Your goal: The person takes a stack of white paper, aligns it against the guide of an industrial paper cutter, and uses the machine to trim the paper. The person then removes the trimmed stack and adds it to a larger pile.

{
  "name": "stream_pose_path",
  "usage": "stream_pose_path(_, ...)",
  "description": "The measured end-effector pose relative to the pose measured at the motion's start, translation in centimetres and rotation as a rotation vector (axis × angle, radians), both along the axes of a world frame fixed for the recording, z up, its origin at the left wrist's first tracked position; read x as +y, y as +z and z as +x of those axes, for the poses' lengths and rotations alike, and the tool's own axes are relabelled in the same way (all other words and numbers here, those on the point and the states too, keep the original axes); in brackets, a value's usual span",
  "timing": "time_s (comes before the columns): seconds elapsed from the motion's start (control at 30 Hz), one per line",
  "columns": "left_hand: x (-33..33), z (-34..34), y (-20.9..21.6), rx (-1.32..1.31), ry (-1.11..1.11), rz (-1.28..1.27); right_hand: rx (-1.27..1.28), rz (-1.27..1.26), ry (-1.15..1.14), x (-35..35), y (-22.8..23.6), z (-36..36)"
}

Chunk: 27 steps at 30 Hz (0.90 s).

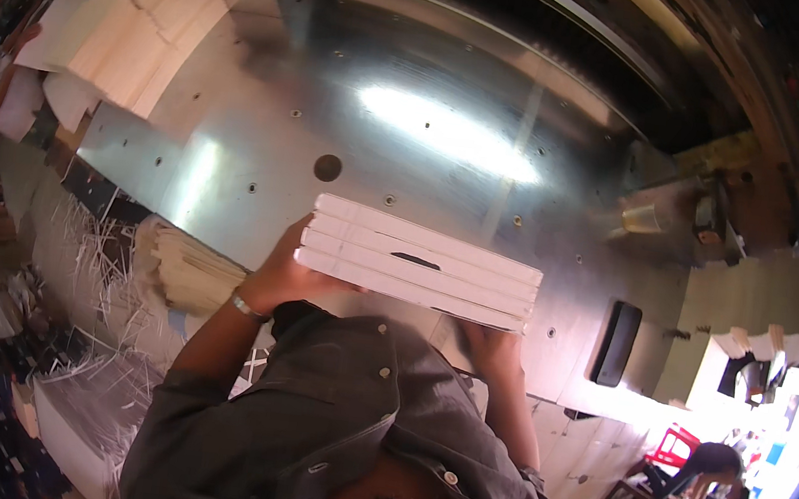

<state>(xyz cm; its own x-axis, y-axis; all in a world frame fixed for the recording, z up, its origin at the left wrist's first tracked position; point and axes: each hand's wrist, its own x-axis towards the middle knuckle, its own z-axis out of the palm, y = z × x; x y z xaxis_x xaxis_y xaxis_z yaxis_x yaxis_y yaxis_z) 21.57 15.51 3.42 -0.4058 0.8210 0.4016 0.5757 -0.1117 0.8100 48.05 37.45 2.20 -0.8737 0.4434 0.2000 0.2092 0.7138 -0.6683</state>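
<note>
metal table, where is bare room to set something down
The widest free patch of metal table lies beyond the white stack, between the pale stacks at far left and blurred items at right. A narrower one separates white stack and black slab. The far left corner is crowded.

White stack (474, 285), black patch (416, 261); silver-grey table (454, 202); dark-grey shirt (331, 419); red chair (676, 446).
</note>
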Motion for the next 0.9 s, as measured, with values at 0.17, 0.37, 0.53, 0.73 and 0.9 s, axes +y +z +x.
stream_pose_path(0.17, -1.6, -1.2, 0.1, 0.157, 0.005, -0.186, 0.028, 0.021, 0.025, 0.3, 0.1, -0.1)
stream_pose_path(0.37, -1.8, -1.2, -0.1, 0.083, 0.029, -0.208, -0.036, -0.037, 0.049, 1.0, -0.3, 0.9)
stream_pose_path(0.53, -1.4, -1.2, 0.5, -0.02, 0.039, -0.193, -0.102, -0.064, 0.03, 1.0, -0.3, 1.2)
stream_pose_path(0.73, 0.1, -1.8, 1.7, -0.297, -0.037, -0.124, -0.108, -0.288, -0.032, 1.2, 2.7, 0.0)
stream_pose_path(0.9, 4.0, -4.8, 4.3, -0.46, -0.082, -0.179, 0.244, -0.713, -0.214, 2.8, 2.3, -2.1)
